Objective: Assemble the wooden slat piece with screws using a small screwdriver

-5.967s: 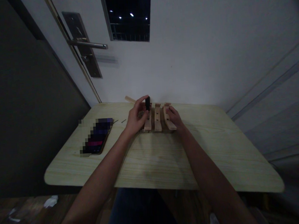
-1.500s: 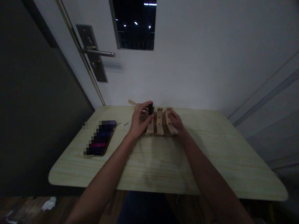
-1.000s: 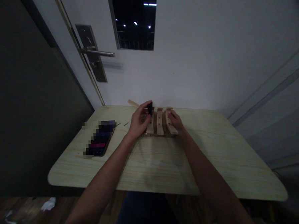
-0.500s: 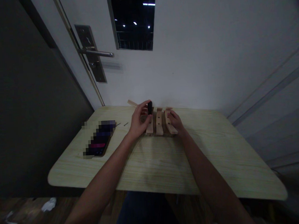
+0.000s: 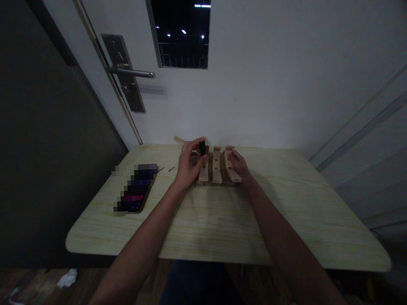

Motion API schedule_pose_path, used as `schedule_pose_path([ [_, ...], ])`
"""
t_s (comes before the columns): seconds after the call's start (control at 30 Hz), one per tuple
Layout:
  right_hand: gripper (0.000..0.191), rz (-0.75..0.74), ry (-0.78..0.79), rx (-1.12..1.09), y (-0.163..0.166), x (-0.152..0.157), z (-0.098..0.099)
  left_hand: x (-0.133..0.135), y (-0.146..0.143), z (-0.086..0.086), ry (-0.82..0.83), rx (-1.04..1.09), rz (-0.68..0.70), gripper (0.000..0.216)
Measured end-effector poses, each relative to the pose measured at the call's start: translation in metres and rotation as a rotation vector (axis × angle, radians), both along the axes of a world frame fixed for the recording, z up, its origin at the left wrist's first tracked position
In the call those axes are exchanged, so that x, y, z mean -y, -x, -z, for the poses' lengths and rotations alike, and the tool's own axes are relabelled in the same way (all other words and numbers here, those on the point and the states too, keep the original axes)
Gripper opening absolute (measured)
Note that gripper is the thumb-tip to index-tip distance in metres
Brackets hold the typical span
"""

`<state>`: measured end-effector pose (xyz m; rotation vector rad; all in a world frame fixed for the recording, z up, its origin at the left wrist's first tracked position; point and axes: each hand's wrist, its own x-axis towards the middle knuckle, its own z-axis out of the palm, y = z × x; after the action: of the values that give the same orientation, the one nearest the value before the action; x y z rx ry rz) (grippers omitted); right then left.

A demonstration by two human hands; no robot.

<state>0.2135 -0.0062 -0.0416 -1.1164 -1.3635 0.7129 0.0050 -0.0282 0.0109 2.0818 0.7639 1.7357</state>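
Observation:
Three short wooden slats [image 5: 217, 166] lie side by side on cross pieces at the far middle of the light wood table [image 5: 227, 224]. My left hand [image 5: 187, 164] is closed around a small black tool handle [image 5: 202, 147], held upright over the leftmost slat. My right hand [image 5: 239, 165] rests on the rightmost slat with its fingers curled down on it, holding the piece still.
A phone [image 5: 136, 188] lies on the table to the left, with two small nails [image 5: 171, 168] beside it. A loose wooden stick [image 5: 178, 139] lies behind my left hand. A door with a metal handle [image 5: 131, 73] and a dark window stands behind the table.
The black handle in my left hand has shifted and tilted slightly over the leftmost slat. My right hand has stayed on the rightmost slat.

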Motion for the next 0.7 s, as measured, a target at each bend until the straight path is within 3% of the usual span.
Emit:
schedule_pose_path([
  [0.33,0.036,0.003,-0.005,0.017,-0.0009,0.0005,-0.0023,0.0037,-0.0004,-0.0005,0.065,0.021,0.159,0.048],
  [0.7,0.033,0.017,-0.018,0.018,0.0009,0.0029,-0.0026,-0.0001,-0.0011,0.0014,0.070,0.031,0.072,0.053],
])
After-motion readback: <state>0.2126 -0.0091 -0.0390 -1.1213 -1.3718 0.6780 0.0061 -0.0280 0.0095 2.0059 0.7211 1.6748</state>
